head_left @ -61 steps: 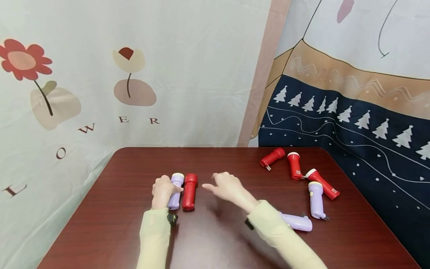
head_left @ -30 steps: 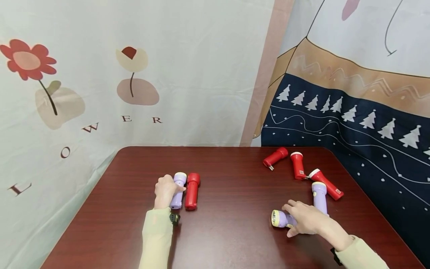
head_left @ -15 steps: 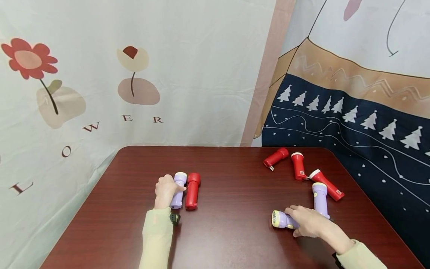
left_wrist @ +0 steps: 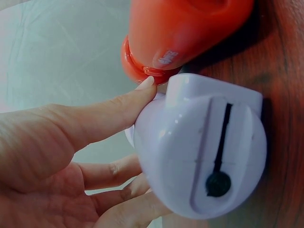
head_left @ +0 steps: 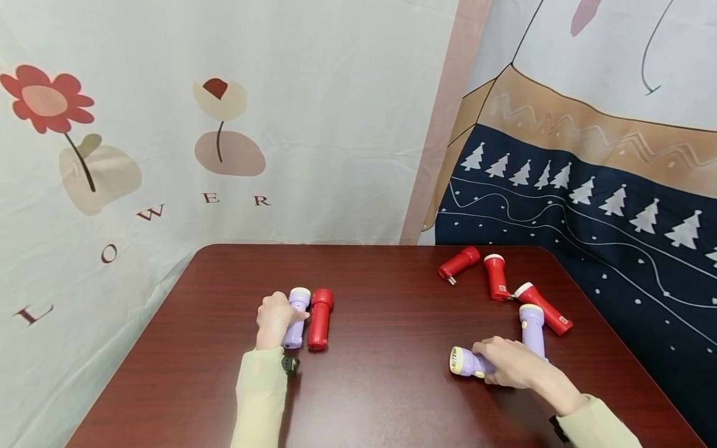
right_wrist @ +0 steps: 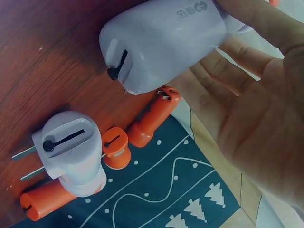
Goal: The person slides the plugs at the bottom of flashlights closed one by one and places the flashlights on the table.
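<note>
Lilac flashlights (left_wrist: 190,152) (right_wrist: 161,42): left fingers (left_wrist: 111,172) pinch one; right fingers (right_wrist: 225,71) another, whose lens (head_left: 454,359) only the head view shows.

2 pale yellow-green sleeves (head_left: 260,392), 2 small black wrist-worn devices (head_left: 290,365)

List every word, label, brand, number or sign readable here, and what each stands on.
"L O W E R": spaced letters printed on the pale cloth.
Logo and characters on the purple flashlight in the right hand: too blurred.
White mark on the left-hand-side red flashlight: too blurred.
Sticker on the farther white-rimmed red flashlight: too small; likewise the nearer one's.
</note>
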Demonstrator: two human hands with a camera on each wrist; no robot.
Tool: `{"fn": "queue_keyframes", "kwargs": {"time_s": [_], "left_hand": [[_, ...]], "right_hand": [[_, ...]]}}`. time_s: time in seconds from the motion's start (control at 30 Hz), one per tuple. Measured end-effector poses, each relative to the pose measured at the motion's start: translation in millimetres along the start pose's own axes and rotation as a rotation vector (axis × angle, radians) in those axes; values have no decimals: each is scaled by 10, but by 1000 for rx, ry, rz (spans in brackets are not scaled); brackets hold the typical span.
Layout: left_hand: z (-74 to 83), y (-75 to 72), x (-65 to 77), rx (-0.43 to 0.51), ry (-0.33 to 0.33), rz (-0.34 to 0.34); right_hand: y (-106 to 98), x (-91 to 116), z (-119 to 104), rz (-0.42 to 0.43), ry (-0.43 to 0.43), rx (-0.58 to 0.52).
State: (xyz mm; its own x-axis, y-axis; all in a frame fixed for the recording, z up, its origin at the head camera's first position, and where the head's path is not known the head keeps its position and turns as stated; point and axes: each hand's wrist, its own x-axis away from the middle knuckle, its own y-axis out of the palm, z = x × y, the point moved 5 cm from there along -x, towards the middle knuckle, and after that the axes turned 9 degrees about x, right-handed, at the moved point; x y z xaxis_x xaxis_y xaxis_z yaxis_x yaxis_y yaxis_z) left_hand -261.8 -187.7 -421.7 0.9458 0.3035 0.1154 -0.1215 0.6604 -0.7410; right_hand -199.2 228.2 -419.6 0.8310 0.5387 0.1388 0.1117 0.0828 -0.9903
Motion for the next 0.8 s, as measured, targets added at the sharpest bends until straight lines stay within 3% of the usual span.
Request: {"fn": "queue_keyframes", "kwargs": {"time_s": [0.33,0.8], "left_hand": [[-34,13,12,8,-2,-2],[-20,16,74,46,30,32]], "right_hand": [[-106,-172,15,74,37,-2],[-325,-538,4,258,272,-136]]}}
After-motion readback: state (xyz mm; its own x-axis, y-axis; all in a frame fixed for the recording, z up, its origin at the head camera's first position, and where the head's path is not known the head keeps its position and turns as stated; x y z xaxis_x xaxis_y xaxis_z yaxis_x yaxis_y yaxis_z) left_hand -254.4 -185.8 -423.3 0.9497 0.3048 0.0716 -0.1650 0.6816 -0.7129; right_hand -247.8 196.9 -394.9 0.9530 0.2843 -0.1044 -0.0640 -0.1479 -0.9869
